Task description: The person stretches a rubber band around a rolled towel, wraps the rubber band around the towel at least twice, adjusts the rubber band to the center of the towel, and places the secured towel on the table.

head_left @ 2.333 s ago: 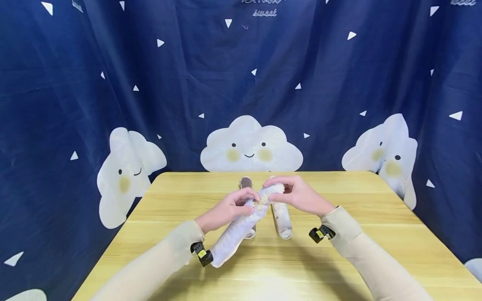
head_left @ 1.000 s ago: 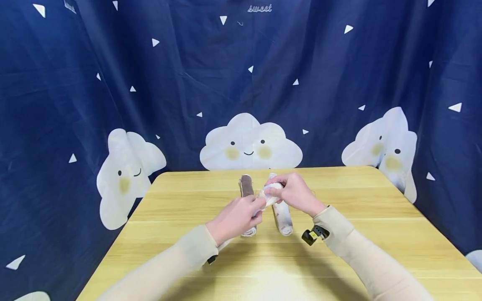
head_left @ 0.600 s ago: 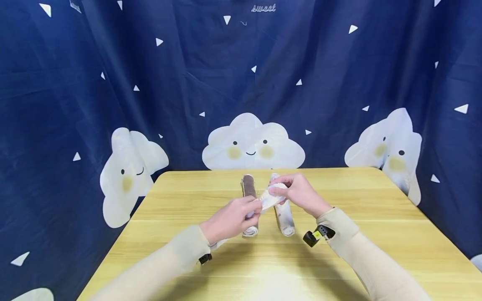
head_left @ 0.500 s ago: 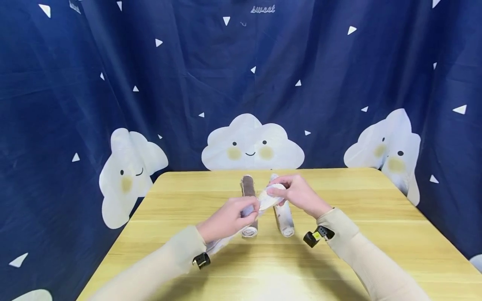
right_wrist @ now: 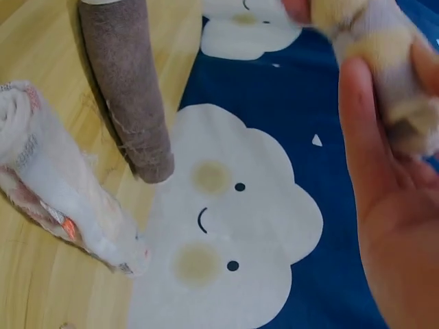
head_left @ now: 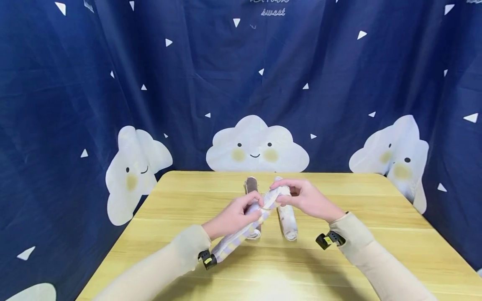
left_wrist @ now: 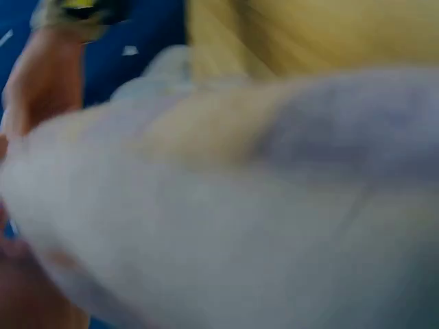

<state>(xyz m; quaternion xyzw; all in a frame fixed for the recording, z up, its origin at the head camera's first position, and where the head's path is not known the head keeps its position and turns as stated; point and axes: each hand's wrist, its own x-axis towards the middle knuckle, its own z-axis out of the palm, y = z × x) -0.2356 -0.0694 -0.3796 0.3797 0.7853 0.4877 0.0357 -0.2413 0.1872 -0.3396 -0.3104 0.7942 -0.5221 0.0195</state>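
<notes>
Both hands hold a rolled towel with white, lavender and yellow patches, slanting in the air above the table. My left hand pinches it between thumb and fingers near its upper part. The right hand grips its far end, thumb on the near side. Close up and blurred, the towel fills most of the left wrist view. Behind it on the table lie a brown rolled towel, partly hidden, and a white rolled towel. Both lying rolls show in the right wrist view.
The wooden table ends at a dark blue curtain printed with white clouds and triangles. The two lying rolls sit side by side toward the far half, with a gap between them.
The held towel has turned from its white side to its lavender and yellow patches. My left hand shifted its hold along the roll; the right stays at the far end. The head view shifted slightly.
</notes>
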